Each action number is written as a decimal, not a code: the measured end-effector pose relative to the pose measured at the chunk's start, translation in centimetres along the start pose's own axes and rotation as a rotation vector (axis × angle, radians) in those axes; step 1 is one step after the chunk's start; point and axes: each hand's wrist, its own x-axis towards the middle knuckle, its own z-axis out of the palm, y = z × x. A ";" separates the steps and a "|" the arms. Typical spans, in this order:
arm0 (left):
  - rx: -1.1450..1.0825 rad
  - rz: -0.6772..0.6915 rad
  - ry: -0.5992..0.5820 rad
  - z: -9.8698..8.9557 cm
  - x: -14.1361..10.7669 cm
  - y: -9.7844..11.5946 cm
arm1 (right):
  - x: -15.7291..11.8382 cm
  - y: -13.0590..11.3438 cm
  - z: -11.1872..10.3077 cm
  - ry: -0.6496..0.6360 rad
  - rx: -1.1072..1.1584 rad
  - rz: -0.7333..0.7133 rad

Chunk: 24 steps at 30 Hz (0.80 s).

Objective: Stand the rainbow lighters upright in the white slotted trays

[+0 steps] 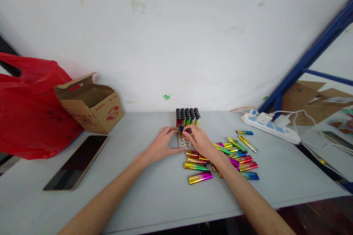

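Observation:
A pale tray with round holes (pixel 184 143) sits on the table, its back rows filled with upright, black-topped lighters (pixel 188 117). My left hand (pixel 162 143) is at the tray's left side, thumb along the near edge and fingers at the left edge, gripping it. My right hand (pixel 200 140) is over the tray, fingertips pinched on a dark-topped lighter (pixel 188 130), mostly hidden by the fingers. Left of those fingertips, a blue-gold lighter (pixel 180 131) stands in the tray. Loose shiny multicoloured lighters (pixel 200 177) lie in a pile around and under my right forearm.
A black phone (pixel 77 163) lies to the left, near an open cardboard box (pixel 92 106) and a red plastic bag (pixel 33 106). At the right are a white power strip with plugs and cables (pixel 270 126) and a blue metal frame (pixel 303 62). A white wall backs the table.

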 end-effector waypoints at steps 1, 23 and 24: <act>0.000 0.004 -0.001 0.0 0.0 0.0 | 0.0 -0.1 0.2 -0.011 -0.042 -0.003; -0.020 -0.008 0.003 0.0 0.1 -0.5 | -12.0 4.8 -12.4 0.094 -0.620 0.353; -0.019 -0.008 0.003 0.0 0.1 -0.5 | -13.0 5.4 -12.7 0.090 -0.632 0.377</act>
